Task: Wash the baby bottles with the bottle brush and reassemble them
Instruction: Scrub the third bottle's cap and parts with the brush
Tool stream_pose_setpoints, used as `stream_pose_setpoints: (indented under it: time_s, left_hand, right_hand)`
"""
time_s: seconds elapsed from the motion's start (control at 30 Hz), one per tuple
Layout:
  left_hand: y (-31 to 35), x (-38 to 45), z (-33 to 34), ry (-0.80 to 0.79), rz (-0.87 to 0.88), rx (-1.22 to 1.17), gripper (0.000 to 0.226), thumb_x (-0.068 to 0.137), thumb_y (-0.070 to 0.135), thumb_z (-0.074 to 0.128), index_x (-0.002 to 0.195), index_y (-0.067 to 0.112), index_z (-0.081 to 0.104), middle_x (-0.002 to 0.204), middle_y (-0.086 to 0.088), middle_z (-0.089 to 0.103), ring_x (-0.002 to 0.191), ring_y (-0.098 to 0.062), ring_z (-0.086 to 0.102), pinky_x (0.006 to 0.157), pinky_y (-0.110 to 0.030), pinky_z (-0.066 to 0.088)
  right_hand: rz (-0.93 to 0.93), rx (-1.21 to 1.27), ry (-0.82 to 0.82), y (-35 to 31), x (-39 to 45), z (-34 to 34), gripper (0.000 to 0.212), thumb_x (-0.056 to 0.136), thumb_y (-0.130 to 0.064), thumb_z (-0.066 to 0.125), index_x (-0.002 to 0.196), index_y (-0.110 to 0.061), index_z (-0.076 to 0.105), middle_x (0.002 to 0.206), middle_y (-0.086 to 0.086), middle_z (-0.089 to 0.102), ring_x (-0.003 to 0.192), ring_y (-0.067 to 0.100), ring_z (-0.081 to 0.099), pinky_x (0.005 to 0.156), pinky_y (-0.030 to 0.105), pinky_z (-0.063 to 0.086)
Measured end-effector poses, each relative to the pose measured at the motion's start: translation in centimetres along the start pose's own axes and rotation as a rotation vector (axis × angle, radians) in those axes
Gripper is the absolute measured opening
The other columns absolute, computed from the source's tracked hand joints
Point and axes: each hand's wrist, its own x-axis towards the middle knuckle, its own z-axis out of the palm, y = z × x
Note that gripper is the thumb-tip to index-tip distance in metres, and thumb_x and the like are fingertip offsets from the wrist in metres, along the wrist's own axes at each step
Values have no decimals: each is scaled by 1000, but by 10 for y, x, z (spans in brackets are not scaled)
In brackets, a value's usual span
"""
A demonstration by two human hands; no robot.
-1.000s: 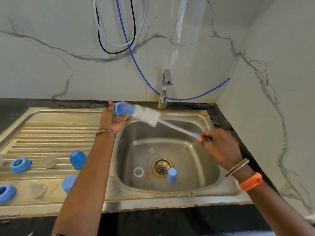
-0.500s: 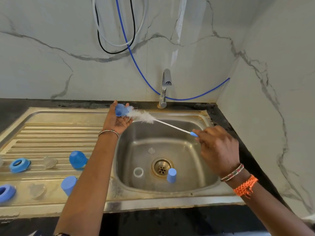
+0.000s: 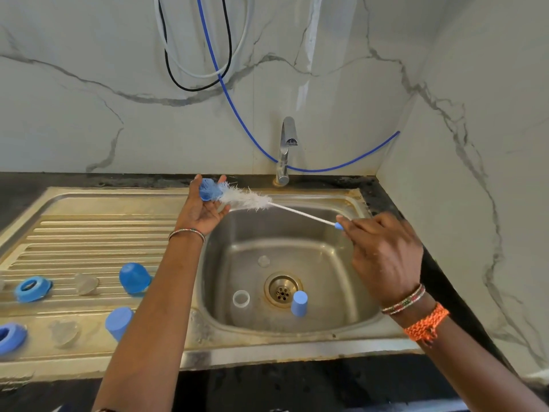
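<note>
**Brush meets cap over a steel sink**

A person's left hand (image 3: 205, 211) cups a small blue bottle cap (image 3: 209, 190) above the back-left corner of the sink (image 3: 350, 203), fingers loosely curled around it, while the right hand (image 3: 383, 251) pinches the blue end of a bottle brush (image 3: 252, 200) by its thin white wire stem. The white bristle head lies against the cap's mouth, mostly outside it.

The cap looks light, rigid plastic, likely slick when wet, so a cupped hold around its outer wall seems the safe one. The brush appears soft at the bristles and springy along the stem (a grip at the far end gives reach but little stiffness); choking up nearer the bristles would probably give firmer scrubbing.

Counted on the ribbed drainboard (image 3: 89, 233): two blue caps, one upper (image 3: 133, 278) and one lower (image 3: 117, 322); two blue screw rings, one upper (image 3: 31, 288) and one at the frame's edge (image 3: 10, 337); two clear teats, upper (image 3: 86, 283) and lower (image 3: 64, 333). In the basin near the drain (image 3: 282, 289): one blue cap (image 3: 298, 303), one clear ring-shaped piece (image 3: 241, 298) and one small clear item (image 3: 263, 261), too faint to name. No bottle body is plainly visible. One tap (image 3: 286, 150) stands behind, no water seen running.
</note>
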Motion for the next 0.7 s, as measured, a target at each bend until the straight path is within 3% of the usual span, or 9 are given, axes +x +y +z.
stream_pose_setpoints:
  time_s: [0.1,0.17,0.23,0.3,0.37,0.43,0.53,0.6,0.7]
  left_hand:
    - [1,-2,7,-2,-9,-45,50,92,47,49,129,14,51,114,-3,67,115,-24,57,88,-39,52]
    - [1,-5,11,-36,-6,-81,46,93,45,49,120,10,57,115,-8,66,115,-22,57,81,-37,56]
    - [2,-7,16,-81,-1,-28,35,96,44,45,101,13,60,114,-5,65,119,-12,51,82,-35,53]
    - [1,-6,18,-106,-15,-6,31,97,44,42,99,16,57,116,-3,64,123,-10,46,87,-34,48]
    - [-1,-5,13,-105,-25,-1,41,96,45,43,120,13,52,119,-2,63,121,-15,51,86,-36,49]
    - [-2,-4,6,-80,-17,12,53,95,47,43,135,13,45,124,-2,60,115,-21,56,88,-39,49]
    - [2,-3,2,-53,-17,66,43,92,49,47,121,17,51,122,-5,61,106,-24,60,87,-39,49]
    - [4,-3,1,-19,-22,107,40,91,52,48,109,17,55,117,-7,61,99,-23,61,81,-35,50]
    - [5,-5,-3,-5,-16,92,43,88,50,54,113,15,55,114,-8,61,104,-23,59,79,-37,50]
  right_hand:
    - [96,103,-97,-3,3,0,22,70,-5,78,87,-19,77,66,-4,67,64,23,56,53,23,35]
    - [385,400,-546,-2,10,-3,11,86,-16,66,78,-18,74,52,-4,60,51,15,55,49,21,34]
    - [790,837,-1115,-1,17,-8,36,98,-19,43,70,-12,63,40,-4,43,32,8,34,38,18,25]
    - [912,979,-1311,4,18,-7,40,100,-21,33,68,-10,54,40,-4,34,30,6,22,33,16,17]
    - [806,925,-1190,9,18,-6,42,101,-24,37,67,-10,57,40,-4,39,30,8,27,34,16,23]
    - [530,618,-916,5,16,-7,37,98,-32,46,69,-16,63,47,-4,51,41,14,47,45,23,38]
    - [290,82,-484,2,12,-9,23,90,-41,57,79,-21,60,63,-1,61,58,24,58,47,24,29]
    - [178,44,-294,0,10,-13,20,79,-38,71,76,-21,61,62,-3,60,50,23,57,46,18,21]
    - [30,58,-202,-1,8,-14,17,74,-26,78,69,-18,64,58,-3,56,47,22,52,46,18,25]
